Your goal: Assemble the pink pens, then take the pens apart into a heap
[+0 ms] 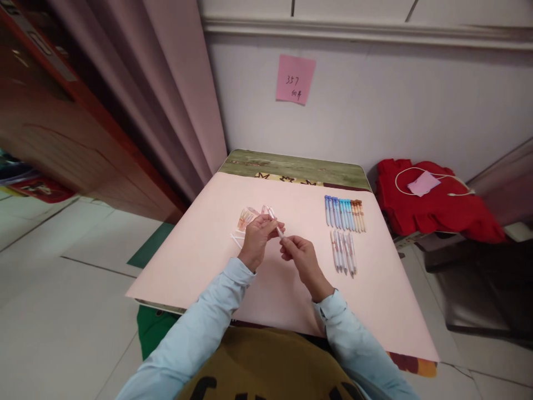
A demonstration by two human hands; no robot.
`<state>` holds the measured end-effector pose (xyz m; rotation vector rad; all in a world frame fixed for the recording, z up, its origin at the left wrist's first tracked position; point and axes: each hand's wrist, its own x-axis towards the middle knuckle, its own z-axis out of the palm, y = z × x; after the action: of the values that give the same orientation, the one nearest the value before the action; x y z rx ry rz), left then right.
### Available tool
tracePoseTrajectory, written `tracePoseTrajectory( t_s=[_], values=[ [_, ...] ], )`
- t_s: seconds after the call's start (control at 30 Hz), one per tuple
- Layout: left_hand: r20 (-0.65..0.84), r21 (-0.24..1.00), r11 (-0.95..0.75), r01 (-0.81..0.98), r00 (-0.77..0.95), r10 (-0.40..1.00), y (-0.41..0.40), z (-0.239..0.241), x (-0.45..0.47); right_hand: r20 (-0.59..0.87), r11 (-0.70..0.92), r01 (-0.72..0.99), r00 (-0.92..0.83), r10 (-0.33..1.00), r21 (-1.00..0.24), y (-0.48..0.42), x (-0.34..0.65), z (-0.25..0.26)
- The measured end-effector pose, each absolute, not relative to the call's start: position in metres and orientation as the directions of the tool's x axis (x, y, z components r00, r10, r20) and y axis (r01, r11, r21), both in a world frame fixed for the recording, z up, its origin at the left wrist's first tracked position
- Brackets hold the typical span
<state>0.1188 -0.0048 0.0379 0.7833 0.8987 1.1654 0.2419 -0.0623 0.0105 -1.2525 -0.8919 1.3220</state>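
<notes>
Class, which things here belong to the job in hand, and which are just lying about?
Likely part of the job:
pen in left hand and right hand
blue and brown pens
pale pens below them
small pile by left hand

Probably just lying about:
red cloth
white cable on it
pink paper on it

Beyond where I grip, I see a pink note [295, 79] on the wall [358, 105]; rightward, red cloth [433, 214]; leftward, a curtain [166, 83].
</notes>
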Motion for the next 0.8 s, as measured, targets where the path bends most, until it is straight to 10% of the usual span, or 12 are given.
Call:
tracePoseTrajectory(
  t_s=[0.17, 0.33, 0.8],
  values=[
    [-0.197, 0.895, 0.237, -0.378, 0.141, 0.970, -0.006, 0.035, 0.115, -0.289, -0.286, -0.260, -0.029, 0.957, -0.922, -0.063, 0.245, 0.009],
    [-0.237, 0.914, 0.255, -0.316, 0.096, 0.967, -0.013, 0.022, 0.124, -0.016, -0.067, 0.247, 0.202, 0.979, -0.967, -0.068, 0.249, 0.000],
    [-0.250, 0.966, 0.256, -0.036, 0.127, 0.960, -0.029, -0.009, 0.109, -0.066, -0.557, 0.769, 0.568, 0.821, -0.313, -0.100, 0.331, -0.005]
  ],
)
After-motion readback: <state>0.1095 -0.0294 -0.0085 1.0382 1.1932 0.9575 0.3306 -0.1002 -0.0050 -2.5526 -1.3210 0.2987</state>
